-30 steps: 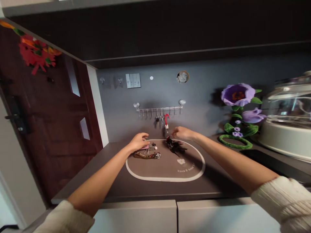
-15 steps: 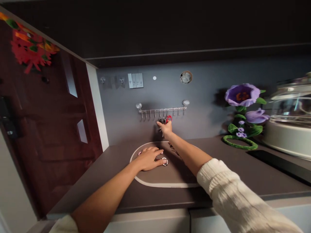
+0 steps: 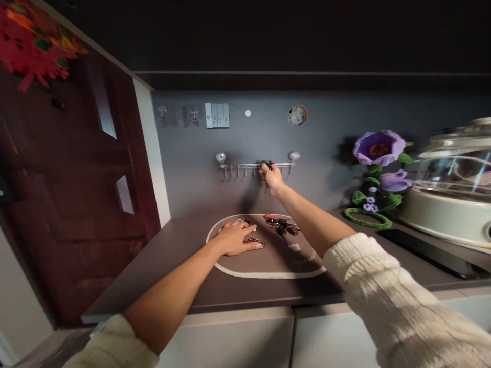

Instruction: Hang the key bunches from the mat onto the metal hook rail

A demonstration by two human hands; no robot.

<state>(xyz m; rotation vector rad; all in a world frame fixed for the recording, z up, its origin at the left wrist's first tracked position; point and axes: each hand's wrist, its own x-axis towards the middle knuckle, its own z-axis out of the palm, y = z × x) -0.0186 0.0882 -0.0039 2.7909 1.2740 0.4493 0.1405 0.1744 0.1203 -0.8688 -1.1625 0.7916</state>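
My right hand (image 3: pixel 273 180) is raised to the clear hook rail (image 3: pixel 240 165) on the back wall. Its fingers are closed around a bunch of keys (image 3: pixel 266 164) with a black and red part showing, right in front of the hooks. My left hand (image 3: pixel 237 239) lies with its fingers spread on the oval brown mat (image 3: pixel 245 273), partly covering some small keys and rings (image 3: pixel 253 240). A larger heap of keys (image 3: pixel 283 225), with dark fobs and a red piece, rests on the mat to the right of that hand.
Purple felt flowers (image 3: pixel 379 151) with a green ring base stand on the counter at right. Beside them are a black flat slab (image 3: pixel 429 253) and a cream appliance with a clear lid (image 3: pixel 452 209). A dark shelf (image 3: pixel 284 41) overhangs the counter. A red-brown door (image 3: pixel 88 204) is at left.
My right hand has moved up with the keys, from below the rail to its hooks. My left hand stays spread on the mat. The key heap at right shows more fully.
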